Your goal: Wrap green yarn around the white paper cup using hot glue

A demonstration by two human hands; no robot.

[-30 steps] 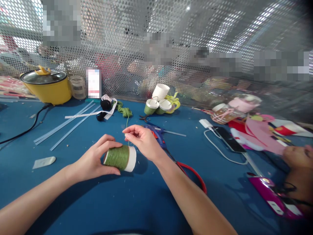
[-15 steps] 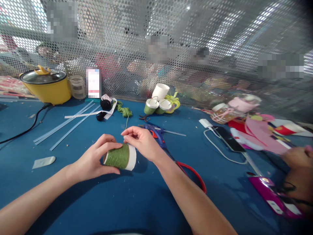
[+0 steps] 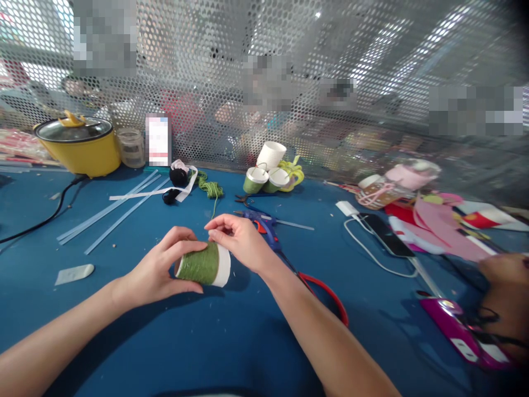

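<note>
A paper cup (image 3: 201, 265) lies on its side in my left hand (image 3: 159, 264), its wall wrapped in green yarn except for a white band at the right end. My left thumb and fingers grip it from below and above. Just over the cup, my right hand (image 3: 235, 238) pinches a strand of green yarn (image 3: 215, 207) between thumb and fingertips. That strand runs back to a loose green yarn bundle (image 3: 211, 189). Behind my right hand lies a blue glue gun (image 3: 266, 225), partly hidden by the hand and wrist.
Clear glue sticks (image 3: 109, 212) and black yarn (image 3: 178, 177) lie at left, near a yellow electric pot (image 3: 80, 146). Several cups (image 3: 271, 157) stand by the perforated metal screen (image 3: 215, 66). Red-handled scissors (image 3: 330, 292), a phone (image 3: 388, 234) and a purple power strip (image 3: 458, 331) are at right, beside another person's hand (image 3: 504, 270).
Almost nothing differs. Both hands keep the same hold on the cup and yarn, and the other person's hand at the right edge has shifted slightly.
</note>
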